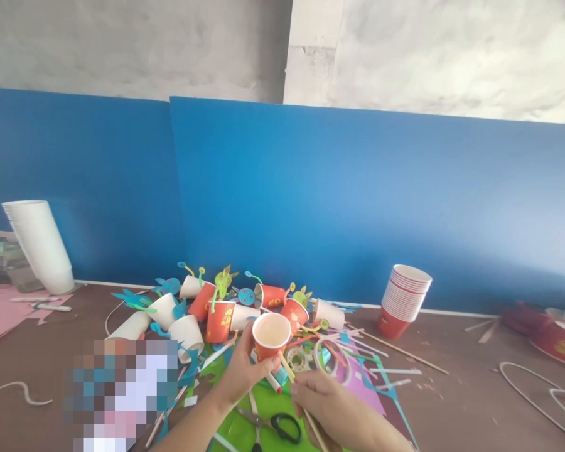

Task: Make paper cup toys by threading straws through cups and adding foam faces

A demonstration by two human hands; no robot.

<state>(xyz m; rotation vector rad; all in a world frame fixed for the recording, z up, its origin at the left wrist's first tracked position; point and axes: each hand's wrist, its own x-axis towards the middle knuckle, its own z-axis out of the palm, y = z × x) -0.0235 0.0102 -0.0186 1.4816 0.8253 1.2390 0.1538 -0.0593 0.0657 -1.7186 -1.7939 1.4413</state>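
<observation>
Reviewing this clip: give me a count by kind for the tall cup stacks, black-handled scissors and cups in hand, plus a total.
Tall cup stacks: 2 (white stack, red stack)
Black-handled scissors: 1
Cup in the left hand, red cup: 1
Total: 4

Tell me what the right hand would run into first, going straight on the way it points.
Most likely the red paper cup in the left hand, or that hand's thumb: the right hand aims its stick there. Depth is unclear.
</observation>
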